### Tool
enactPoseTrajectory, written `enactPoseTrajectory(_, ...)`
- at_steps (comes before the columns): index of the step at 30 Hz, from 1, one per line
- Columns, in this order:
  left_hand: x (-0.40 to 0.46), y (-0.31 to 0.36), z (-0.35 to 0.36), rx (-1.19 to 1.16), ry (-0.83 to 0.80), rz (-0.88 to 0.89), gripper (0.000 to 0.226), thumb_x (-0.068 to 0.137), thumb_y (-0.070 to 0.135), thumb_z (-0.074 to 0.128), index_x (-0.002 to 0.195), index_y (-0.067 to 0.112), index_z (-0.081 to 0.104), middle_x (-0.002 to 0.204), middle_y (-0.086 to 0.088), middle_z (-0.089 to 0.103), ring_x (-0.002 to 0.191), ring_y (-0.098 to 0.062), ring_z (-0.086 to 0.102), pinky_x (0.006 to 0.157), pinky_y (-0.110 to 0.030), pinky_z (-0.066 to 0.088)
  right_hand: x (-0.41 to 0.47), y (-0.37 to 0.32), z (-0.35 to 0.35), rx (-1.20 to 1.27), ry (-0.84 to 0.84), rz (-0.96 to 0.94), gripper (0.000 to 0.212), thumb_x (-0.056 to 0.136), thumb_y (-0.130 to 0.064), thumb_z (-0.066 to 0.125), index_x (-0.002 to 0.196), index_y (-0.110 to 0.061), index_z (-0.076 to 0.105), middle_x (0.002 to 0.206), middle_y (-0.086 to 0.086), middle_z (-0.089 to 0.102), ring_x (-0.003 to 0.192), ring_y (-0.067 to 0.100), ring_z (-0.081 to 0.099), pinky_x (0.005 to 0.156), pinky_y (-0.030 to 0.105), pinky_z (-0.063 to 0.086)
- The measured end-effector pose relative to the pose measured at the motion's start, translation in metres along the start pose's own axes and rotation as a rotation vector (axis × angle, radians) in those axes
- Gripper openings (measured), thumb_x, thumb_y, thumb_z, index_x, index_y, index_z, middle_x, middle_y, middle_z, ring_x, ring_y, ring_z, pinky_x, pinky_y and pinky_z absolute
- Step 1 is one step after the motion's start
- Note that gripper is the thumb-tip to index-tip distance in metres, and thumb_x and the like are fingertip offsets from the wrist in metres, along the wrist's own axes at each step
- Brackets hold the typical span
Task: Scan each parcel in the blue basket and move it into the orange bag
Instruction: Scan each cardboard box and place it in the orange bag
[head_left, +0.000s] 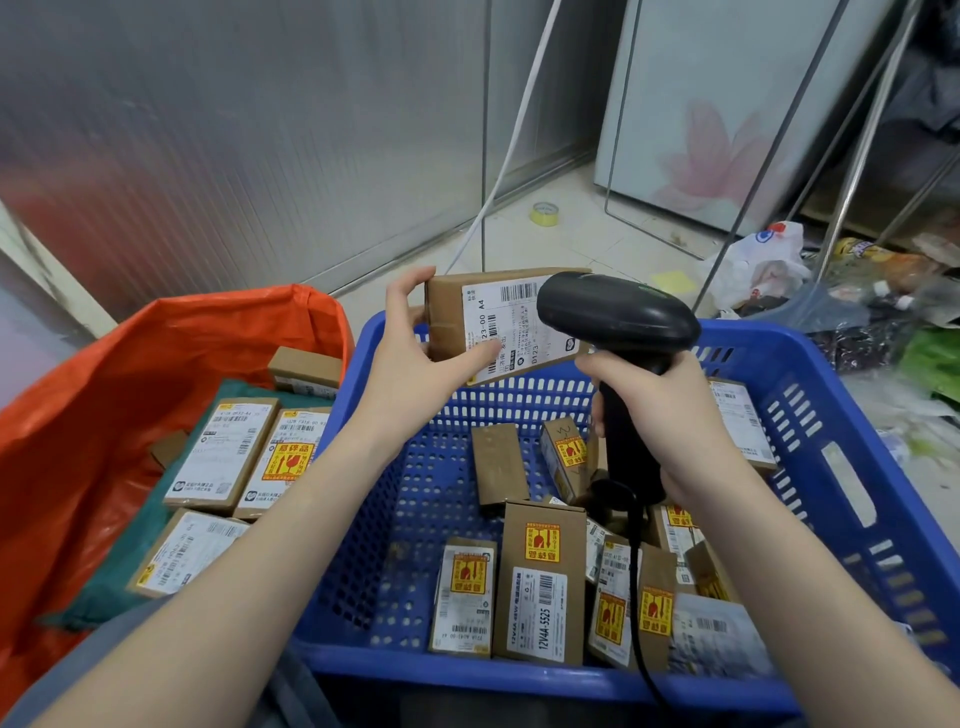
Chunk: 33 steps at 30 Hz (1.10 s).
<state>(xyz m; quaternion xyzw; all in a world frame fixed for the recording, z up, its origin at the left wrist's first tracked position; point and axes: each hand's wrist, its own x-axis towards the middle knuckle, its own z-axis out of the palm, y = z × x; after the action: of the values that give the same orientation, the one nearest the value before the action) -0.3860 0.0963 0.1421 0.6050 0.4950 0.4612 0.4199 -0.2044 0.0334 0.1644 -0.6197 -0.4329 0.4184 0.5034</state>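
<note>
Cardboard parcel (493, 325) lies crosswise, label facing scanner (618, 322).

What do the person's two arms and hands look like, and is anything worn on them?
Both forearms are bare up to the bottom edge of the picture; no sleeves show. The left hand and the right hand wear no gloves. No watch, bracelet or ring shows on the wrists or fingers. The nails that show look short and unpainted.
</note>
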Motion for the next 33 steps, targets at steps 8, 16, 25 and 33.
enactPoseTrajectory(8,0.001,0.0,-0.001,0.014,-0.001,-0.009,0.08,0.08,0.018,0.076,0.14,0.034,0.025,0.114,0.01,0.059,0.096,-0.011,0.067,0.07,-0.012,0.053,0.0,0.001,0.002,0.009,-0.003,-0.011,0.008,0.084,-0.021,0.067,0.081,-0.016,0.061,0.053,0.001,0.056,0.049,0.009,0.056,0.051,0.021,0.047)
enactPoseTrajectory(16,0.0,0.004,-0.013,0.066,0.069,0.003,0.071,0.079,0.023,0.077,0.135,0.034,0.035,0.124,0.006,0.057,0.105,-0.007,0.062,0.081,-0.018,0.053,-0.006,-0.002,0.014,0.029,-0.037,-0.031,0.008,0.083,-0.025,0.069,0.087,-0.022,0.063,0.058,0.001,0.06,0.057,0.013,0.058,0.059,0.029,0.05)
enactPoseTrajectory(25,-0.008,0.029,-0.088,0.119,0.286,0.048,0.056,0.08,0.049,0.071,0.127,0.032,0.047,0.119,0.013,0.06,0.106,-0.003,0.06,0.093,-0.031,0.052,-0.016,-0.025,0.074,0.082,-0.213,-0.069,0.012,0.084,-0.024,0.069,0.094,-0.027,0.064,0.069,0.003,0.062,0.064,0.014,0.06,0.066,0.033,0.05)
enactPoseTrajectory(33,-0.026,0.002,-0.22,0.275,0.488,0.021,0.057,0.081,0.041,0.073,0.13,0.034,0.046,0.11,0.024,0.051,0.104,0.004,0.053,0.075,-0.002,0.038,-0.019,-0.035,0.166,0.043,-0.355,-0.047,0.007,0.084,-0.017,0.068,0.089,-0.017,0.063,0.059,0.002,0.056,0.052,0.011,0.054,0.05,0.02,0.046)
